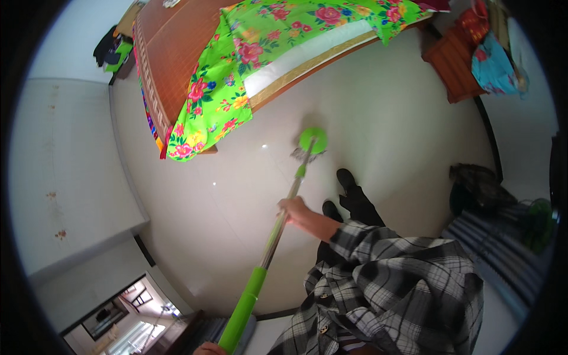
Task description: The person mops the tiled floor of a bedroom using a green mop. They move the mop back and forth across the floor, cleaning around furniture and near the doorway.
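A mop [278,222] with a green and metal handle runs from the lower edge up to the middle of the view. My right hand [293,209] is closed around its metal pole. At the bottom edge my left hand [209,349], mostly cut off, grips the green lower part of the handle. The mop's round green head [313,140] stands on the pale, glossy floor [239,191], with greyish strands showing at its lower side. It is in front of my shoes and a little out from the side of the bed. I wear a checked shirt and dark trousers.
A bed with a brown mat [173,49] and a green floral cloth [248,53] stands ahead. A wooden cabinet [452,64] with a blue floral bag [495,66] is at upper right. Dark cloth [481,184] lies at right. A mirror or doorway opening [128,324] shows lower left.
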